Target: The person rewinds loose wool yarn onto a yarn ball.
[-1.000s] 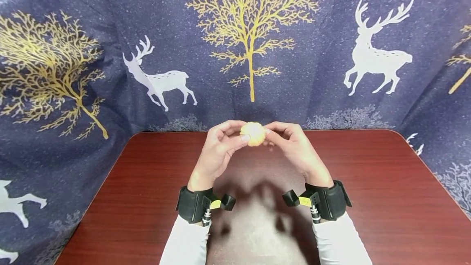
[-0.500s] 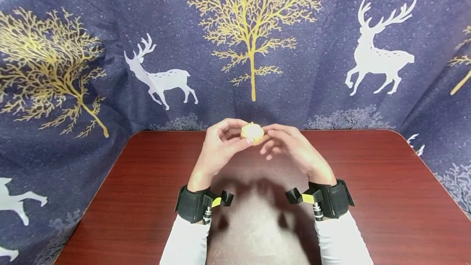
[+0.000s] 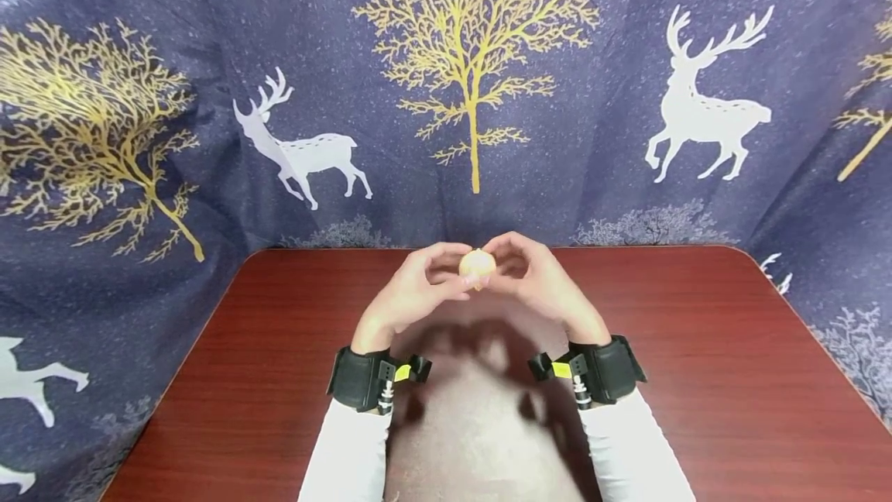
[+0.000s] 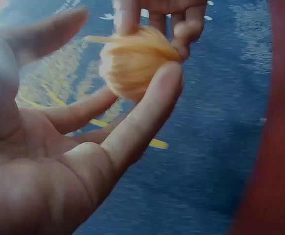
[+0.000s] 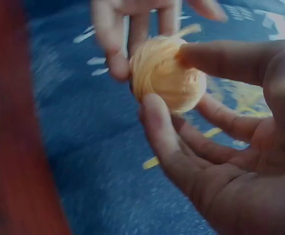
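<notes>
A small yellow-orange ball of yarn point(image 3: 477, 265) is held up over the far part of the table, between both hands. Wound strands and a loose tail show on the yarn in the left wrist view. My left hand point(image 3: 413, 291) holds it from the left, thumb on the near side and some fingers behind; one finger point(image 4: 59, 30) stands off it. From the right, my right hand point(image 3: 545, 285) grips the same ball, with a fingertip and the thumb point(image 5: 158, 115) pressed on it. Parts of the ball are hidden by the fingers.
Beneath the hands lies a reddish-brown wooden table point(image 3: 279, 378) with rounded far corners. Behind it hangs a dark blue cloth point(image 3: 557, 200) printed with white deer and golden trees. Black cameras on straps point(image 3: 361, 378) sit on both wrists.
My right hand's fingers, looser half a second ago, now close on the ball from the right. Both hands and the ball are slightly lower, and the ball appears turned.
</notes>
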Tool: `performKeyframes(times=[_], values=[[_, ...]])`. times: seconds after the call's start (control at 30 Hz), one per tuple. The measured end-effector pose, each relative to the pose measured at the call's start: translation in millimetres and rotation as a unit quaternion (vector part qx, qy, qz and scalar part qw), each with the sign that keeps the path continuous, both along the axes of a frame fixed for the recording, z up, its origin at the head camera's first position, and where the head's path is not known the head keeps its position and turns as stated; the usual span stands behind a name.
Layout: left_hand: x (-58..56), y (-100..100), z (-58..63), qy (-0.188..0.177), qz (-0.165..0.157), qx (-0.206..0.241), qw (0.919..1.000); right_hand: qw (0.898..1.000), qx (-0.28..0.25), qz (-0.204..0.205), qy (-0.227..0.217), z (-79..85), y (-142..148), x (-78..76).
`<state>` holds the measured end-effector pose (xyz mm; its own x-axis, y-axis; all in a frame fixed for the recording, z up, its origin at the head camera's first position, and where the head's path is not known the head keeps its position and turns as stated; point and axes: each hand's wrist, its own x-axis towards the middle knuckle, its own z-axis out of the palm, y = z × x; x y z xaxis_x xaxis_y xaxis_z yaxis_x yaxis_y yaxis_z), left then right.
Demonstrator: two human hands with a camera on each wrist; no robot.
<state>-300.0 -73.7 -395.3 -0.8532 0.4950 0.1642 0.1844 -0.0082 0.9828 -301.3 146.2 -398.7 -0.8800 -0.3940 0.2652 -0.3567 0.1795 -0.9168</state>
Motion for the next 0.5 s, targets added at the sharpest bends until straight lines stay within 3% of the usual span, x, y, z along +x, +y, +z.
performKeyframes(times=[0.1, 0.13, 0.23, 0.33, 0.5], values=[[-10.6, 2.8, -19.3, -0.061, 0.011, 0.012, 0.998, 0.996, 0.06, -0.005, 0.062, -15.2, -3.0, -5.8], [-14.3, 4.5, -25.9, -0.062, 0.018, 0.007, 0.9979, 0.995, 0.073, 0.0, 0.066, -19.3, -3.2, -7.5], [-25.5, 11.7, -43.3, -0.015, 0.048, -0.033, 0.9982, 0.992, 0.103, 0.012, 0.07, -32.0, 0.4, -17.4], [-36.0, 21.0, -56.9, 0.042, 0.069, -0.081, 0.9934, 0.985, 0.153, 0.022, 0.077, -43.9, 5.4, -31.4], [-48.1, 33.7, -73.0, 0.076, 0.075, -0.154, 0.9823, 0.957, 0.252, 0.024, 0.143, -62.7, 5.8, -47.8]])
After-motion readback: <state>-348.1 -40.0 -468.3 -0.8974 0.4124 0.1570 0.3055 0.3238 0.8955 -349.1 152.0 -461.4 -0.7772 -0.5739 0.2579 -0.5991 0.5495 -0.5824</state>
